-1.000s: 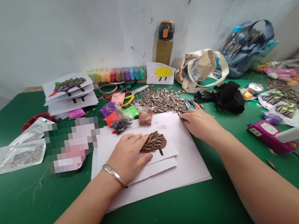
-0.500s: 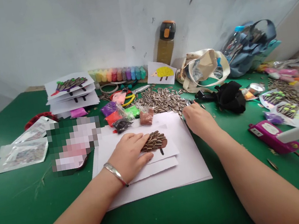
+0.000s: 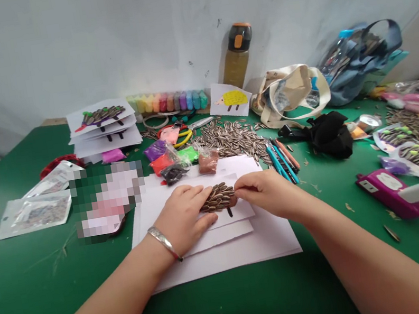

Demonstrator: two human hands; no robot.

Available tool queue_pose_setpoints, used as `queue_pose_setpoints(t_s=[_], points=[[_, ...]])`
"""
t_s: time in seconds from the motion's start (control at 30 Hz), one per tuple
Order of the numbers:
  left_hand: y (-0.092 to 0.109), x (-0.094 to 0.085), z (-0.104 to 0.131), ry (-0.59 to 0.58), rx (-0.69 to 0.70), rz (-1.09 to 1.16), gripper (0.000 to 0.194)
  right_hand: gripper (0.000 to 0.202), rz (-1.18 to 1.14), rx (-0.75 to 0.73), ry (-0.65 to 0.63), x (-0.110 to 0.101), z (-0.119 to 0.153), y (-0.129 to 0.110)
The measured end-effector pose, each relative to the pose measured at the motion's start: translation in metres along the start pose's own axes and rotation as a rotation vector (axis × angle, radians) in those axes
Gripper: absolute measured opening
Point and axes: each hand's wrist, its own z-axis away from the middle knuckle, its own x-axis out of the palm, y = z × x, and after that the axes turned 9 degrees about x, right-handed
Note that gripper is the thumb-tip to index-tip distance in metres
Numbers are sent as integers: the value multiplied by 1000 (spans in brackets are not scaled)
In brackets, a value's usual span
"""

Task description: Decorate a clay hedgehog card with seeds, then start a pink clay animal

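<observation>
Seed cluster point(image 3: 218, 197) on the near white card — left hand point(image 3: 181, 218) flat, steadying; right hand point(image 3: 257, 192) pinched at its right edge, contents unclear — a bump could dislodge seeds.

Looks like smooth, matt paper in the sheets point(image 3: 263, 239). Behind the sheets, shows crinkly, glossy clear plastic on the packets point(image 3: 208, 161), see-through plastic in the bottle point(image 3: 237, 66) and soft, matt cloth in the cream bag point(image 3: 294, 86). Shines as metal in the bracelet point(image 3: 162, 240) above the sheets' left side.
</observation>
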Motion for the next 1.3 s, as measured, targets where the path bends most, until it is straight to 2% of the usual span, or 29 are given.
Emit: queue_pose_setpoints(t_s=[0.13,0.33,0.87,1.3], points=[[-1,0,1,3,-2,-1,44,22,-60,10,-2,0,0,-1],[-1,0,1,-12,3,-17,45,31,-3,19,-29,-2,1,2],[0,0,1,2,0,4,43,18,85,51,31,4,-3,4],[-1,1,1,8,-4,1,44,15,167,-7,10,10,1,-1]])
